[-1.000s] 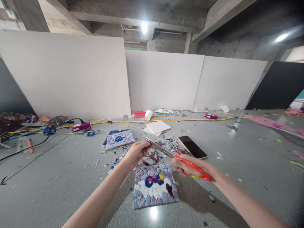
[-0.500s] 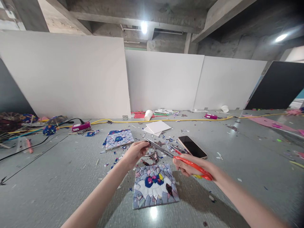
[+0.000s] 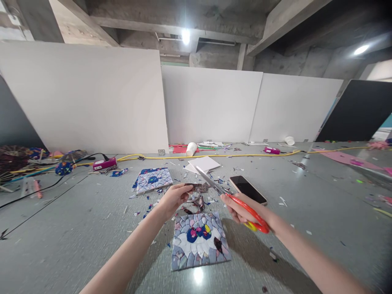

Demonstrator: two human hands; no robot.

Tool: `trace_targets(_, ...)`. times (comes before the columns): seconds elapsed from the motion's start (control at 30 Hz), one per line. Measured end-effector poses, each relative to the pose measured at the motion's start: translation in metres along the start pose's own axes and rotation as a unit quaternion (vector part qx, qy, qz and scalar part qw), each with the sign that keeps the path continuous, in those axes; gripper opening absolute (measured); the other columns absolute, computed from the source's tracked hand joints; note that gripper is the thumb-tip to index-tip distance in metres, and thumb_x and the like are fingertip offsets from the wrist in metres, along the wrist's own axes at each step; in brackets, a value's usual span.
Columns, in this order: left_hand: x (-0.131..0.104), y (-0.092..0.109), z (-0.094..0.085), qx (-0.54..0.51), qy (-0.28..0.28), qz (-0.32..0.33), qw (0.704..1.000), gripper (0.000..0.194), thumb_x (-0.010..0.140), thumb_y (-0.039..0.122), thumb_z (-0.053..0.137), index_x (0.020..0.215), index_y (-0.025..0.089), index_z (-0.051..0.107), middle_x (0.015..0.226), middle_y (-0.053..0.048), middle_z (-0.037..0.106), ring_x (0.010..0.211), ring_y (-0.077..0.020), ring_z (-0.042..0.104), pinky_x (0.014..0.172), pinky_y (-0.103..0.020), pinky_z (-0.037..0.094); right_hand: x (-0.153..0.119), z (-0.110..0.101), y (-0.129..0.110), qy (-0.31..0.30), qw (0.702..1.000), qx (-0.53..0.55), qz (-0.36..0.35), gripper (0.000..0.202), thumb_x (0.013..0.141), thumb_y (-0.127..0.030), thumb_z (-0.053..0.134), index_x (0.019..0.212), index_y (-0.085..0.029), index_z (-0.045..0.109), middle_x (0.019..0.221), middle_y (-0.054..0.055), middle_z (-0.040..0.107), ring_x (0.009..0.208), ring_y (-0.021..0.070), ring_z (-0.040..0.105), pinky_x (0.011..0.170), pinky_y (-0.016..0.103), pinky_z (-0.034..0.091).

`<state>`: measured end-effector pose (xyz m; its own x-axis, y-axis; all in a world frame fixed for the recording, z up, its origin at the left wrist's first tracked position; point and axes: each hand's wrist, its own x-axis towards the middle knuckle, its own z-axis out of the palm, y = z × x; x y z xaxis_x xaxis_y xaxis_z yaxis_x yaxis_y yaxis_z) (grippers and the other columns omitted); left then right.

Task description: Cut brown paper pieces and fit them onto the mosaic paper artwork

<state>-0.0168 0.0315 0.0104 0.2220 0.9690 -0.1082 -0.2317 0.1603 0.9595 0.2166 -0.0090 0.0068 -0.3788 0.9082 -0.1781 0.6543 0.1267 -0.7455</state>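
Note:
My left hand (image 3: 177,199) pinches a small dark piece (image 3: 190,185), perhaps fabric, between thumb and fingers. Wrapped round the red and yellow handles of a pair of scissors (image 3: 249,214) is my right hand (image 3: 241,208); the blades point up and to the left, just right of the dark piece and apart from it. Below both hands lies a square mosaic panel (image 3: 200,241) with grey-blue patches, a white middle, blue, pink and yellow bits, and one dark patch at its right. Dark scraps (image 3: 199,203) and a pale ring, perhaps tape, lie just beyond it.
A second patterned panel (image 3: 154,180) lies at left, white cards (image 3: 204,163) behind. A phone (image 3: 248,190) rests right of the scissors. A yellow cable (image 3: 220,155) crosses the floor before white boards (image 3: 211,106), near a paper cup (image 3: 191,149) and purple power strips (image 3: 104,163).
The scissors have drawn back from my left hand, and their blades now point more upward. More of the dark piece shows at my left fingertips, while that hand stays nearly in place.

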Motion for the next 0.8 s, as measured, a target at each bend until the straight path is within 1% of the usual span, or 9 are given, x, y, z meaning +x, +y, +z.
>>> trace_targets(0.13,-0.002,-0.002,0.004,0.009,0.0,-0.022,1.0,0.017,0.058,0.02,0.071,0.071,0.01,0.065,0.062,-0.001,0.059,0.046,-0.0036,0.046,0.047,-0.016,0.038,0.003,-0.002,-0.012,0.116,0.992,-0.048,-0.023,0.052,0.08,-0.058,0.034,0.048,-0.018,0.044,0.04,0.001,0.05,0.035,0.0091,0.044,0.041,0.021,0.036)
trace_targets(0.23,-0.008,-0.003,0.01,0.016,0.008,-0.024,1.0,0.022,0.057,0.018,0.072,0.077,0.012,0.064,0.061,0.0,0.06,0.048,-0.0047,0.05,0.05,-0.016,0.04,0.01,-0.001,-0.025,0.186,0.971,-0.148,0.007,0.04,0.08,-0.044,0.043,0.053,-0.016,0.054,0.053,0.007,0.06,0.048,0.0141,0.054,0.046,0.023,0.036)
trace_targets(0.3,-0.012,-0.004,0.013,0.02,0.026,-0.015,0.999,0.022,0.058,0.019,0.072,0.076,0.012,0.062,0.062,-0.001,0.062,0.05,-0.0057,0.053,0.051,-0.016,0.041,0.02,0.001,-0.032,0.195,0.961,-0.194,0.04,0.031,0.078,-0.035,0.046,0.061,-0.013,0.06,0.063,0.012,0.065,0.056,0.017,0.058,0.047,0.024,0.035)
trace_targets(0.37,-0.016,-0.008,0.015,0.019,0.053,-0.005,0.998,0.021,0.059,0.02,0.071,0.074,0.013,0.058,0.066,-0.003,0.065,0.051,-0.0068,0.056,0.052,-0.016,0.043,0.035,0.004,-0.034,0.2,0.957,-0.205,0.052,0.024,0.075,-0.029,0.051,0.065,-0.012,0.064,0.068,0.015,0.066,0.063,0.019,0.06,0.05,0.024,0.035)
trace_targets(0.5,-0.027,-0.024,0.016,0.007,0.101,0.007,0.995,0.021,0.062,0.021,0.069,0.074,0.015,0.052,0.071,-0.006,0.068,0.056,-0.0102,0.061,0.055,-0.019,0.047,0.071,0.012,-0.031,0.212,0.949,-0.222,0.076,0.016,0.073,-0.02,0.056,0.08,-0.01,0.066,0.085,0.017,0.066,0.081,0.022,0.061,0.059,0.023,0.039)
trace_targets(0.6,-0.036,-0.037,0.019,0.001,0.101,0.004,0.995,0.023,0.064,0.025,0.068,0.075,0.016,0.049,0.07,-0.004,0.068,0.053,-0.0112,0.061,0.052,-0.021,0.047,0.094,0.02,-0.023,0.203,0.948,-0.228,0.09,0.016,0.073,-0.017,0.059,0.086,-0.009,0.064,0.091,0.017,0.063,0.086,0.0222,0.059,0.066,0.024,0.042)
trace_targets(0.67,-0.04,-0.044,0.023,0.0,0.097,0.0,0.995,0.026,0.065,0.028,0.068,0.074,0.017,0.047,0.067,-0.003,0.067,0.048,-0.0104,0.06,0.048,-0.02,0.046,0.106,0.026,-0.018,0.193,0.949,-0.231,0.094,0.021,0.077,-0.022,0.059,0.093,-0.009,0.061,0.096,0.014,0.061,0.089,0.0208,0.058,0.072,0.028,0.045)
trace_targets(0.73,-0.043,-0.05,0.026,-0.006,0.082,0.008,0.997,0.029,0.065,0.032,0.067,0.074,0.018,0.043,0.066,-0.002,0.066,0.046,-0.0099,0.059,0.046,-0.02,0.044,0.113,0.029,-0.014,0.188,0.95,-0.231,0.094,0.027,0.082,-0.028,0.053,0.105,-0.013,0.054,0.104,0.009,0.056,0.09,0.0185,0.056,0.075,0.034,0.047)
trace_targets(0.8,-0.045,-0.054,0.029,-0.012,0.067,0.02,0.997,0.033,0.065,0.036,0.066,0.074,0.019,0.04,0.067,0.0,0.066,0.046,-0.0099,0.059,0.046,-0.019,0.043,0.116,0.031,-0.014,0.194,0.95,-0.229,0.087,0.027,0.082,-0.029,0.053,0.105,-0.013,0.054,0.104,0.008,0.056,0.091,0.019,0.056,0.076,0.036,0.047)
